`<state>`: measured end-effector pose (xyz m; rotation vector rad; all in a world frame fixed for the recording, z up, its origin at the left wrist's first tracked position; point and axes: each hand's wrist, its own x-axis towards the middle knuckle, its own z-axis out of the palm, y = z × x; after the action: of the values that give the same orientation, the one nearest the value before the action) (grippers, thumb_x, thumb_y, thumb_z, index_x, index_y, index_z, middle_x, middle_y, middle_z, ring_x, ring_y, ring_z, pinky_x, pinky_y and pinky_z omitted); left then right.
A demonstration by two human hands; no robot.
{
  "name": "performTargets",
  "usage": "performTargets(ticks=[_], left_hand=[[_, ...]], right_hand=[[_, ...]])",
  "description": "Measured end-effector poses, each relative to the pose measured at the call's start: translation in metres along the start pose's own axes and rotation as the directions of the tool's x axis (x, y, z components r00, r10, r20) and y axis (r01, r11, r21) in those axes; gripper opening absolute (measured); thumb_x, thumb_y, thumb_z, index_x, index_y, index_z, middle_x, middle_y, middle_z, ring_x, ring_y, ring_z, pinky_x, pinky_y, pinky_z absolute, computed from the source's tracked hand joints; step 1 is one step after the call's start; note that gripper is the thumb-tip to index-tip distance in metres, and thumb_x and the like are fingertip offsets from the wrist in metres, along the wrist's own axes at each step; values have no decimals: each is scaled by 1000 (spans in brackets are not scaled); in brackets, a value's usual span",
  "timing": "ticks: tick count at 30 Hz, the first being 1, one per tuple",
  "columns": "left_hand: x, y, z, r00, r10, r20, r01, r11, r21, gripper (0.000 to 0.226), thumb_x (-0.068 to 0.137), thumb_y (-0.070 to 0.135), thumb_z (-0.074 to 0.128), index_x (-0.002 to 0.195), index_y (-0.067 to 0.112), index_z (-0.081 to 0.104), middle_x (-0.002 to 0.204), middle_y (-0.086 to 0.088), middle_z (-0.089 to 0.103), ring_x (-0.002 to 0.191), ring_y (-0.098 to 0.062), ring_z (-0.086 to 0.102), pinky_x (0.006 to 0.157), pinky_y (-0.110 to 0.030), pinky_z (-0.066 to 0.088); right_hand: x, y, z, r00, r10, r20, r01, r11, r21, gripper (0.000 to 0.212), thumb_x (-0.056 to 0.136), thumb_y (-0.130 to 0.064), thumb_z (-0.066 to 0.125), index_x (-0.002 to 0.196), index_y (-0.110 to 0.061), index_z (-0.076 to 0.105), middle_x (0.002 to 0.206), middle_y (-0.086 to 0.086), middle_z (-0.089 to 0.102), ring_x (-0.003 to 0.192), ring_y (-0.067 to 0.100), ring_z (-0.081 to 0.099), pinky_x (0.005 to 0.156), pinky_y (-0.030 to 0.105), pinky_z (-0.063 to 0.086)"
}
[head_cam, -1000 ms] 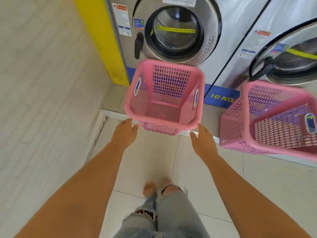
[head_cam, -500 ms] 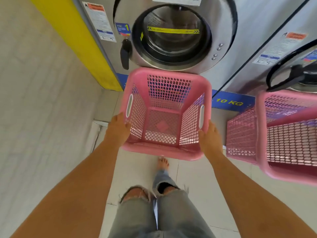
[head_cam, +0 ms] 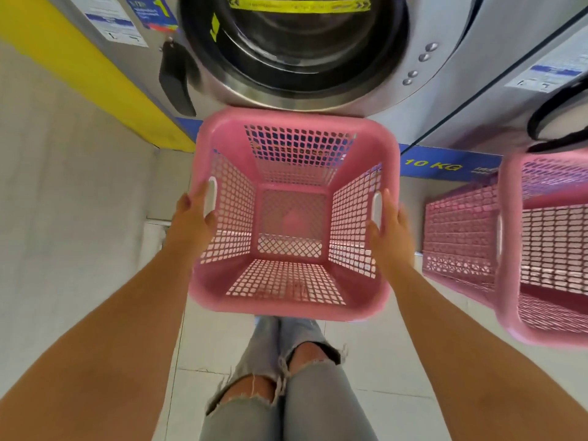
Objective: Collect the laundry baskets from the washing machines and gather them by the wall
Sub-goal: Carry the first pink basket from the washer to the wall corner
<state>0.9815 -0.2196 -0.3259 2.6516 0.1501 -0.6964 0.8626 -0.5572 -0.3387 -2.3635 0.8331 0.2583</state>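
Both hands (head_cam: 291, 222) grip the pink basket's (head_cam: 288, 308) side handles.

Looking down from a person's head: two bare arms reach forward, the left hand (head_cam: 193, 218) and right hand (head_cam: 389, 232) gripping opposite sides of an empty pink mesh basket (head_cam: 292, 308) at its handle slots. Directly behind it is a steel washer (head_cam: 445, 100) with a round glass door, a blue "10 KG" strip below. A second basket (head_cam: 509, 249) sits at right. Ripped jeans (head_cam: 318, 402) show below, over pale floor tiles (head_cam: 397, 377).
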Motion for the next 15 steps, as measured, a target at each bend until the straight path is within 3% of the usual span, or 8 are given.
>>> performTargets(ticks=[3,6,9,15], left_hand=[[11,-6,4,1000,23,-15,-23,1000,1,64,99,24,47,150,46,15,149,-13,29,118,-42,53,95,-53,48],[15,-5,8,997,39,-74,-37,999,22,60,100,20,44,150,42,21,145,-14,34,112,-43,56,92,-52,49],[12,-5,9,990,37,-137,-34,999,24,57,100,19,43,149,44,25,139,-13,41,110,-42,58,93,-52,48],[-23,-9,12,982,-1,-191,-6,999,-36,55,100,21,41,147,47,27,136,-11,44,108,-39,59,86,-53,52]], right_hand=[[8,6,6,999,-49,-22,49,999,12,66,94,-29,50,147,-49,17,151,12,30,116,40,55,84,48,49],[11,10,10,996,-60,-74,60,998,1,63,93,-24,50,147,-45,24,141,8,39,102,35,60,74,40,48],[9,10,9,992,-68,-105,69,998,13,62,92,-18,47,147,-43,29,138,5,43,99,31,59,71,32,40],[-4,10,-5,991,-116,-68,116,993,-17,60,93,-16,45,145,-43,31,143,-1,41,96,33,61,68,33,42]])
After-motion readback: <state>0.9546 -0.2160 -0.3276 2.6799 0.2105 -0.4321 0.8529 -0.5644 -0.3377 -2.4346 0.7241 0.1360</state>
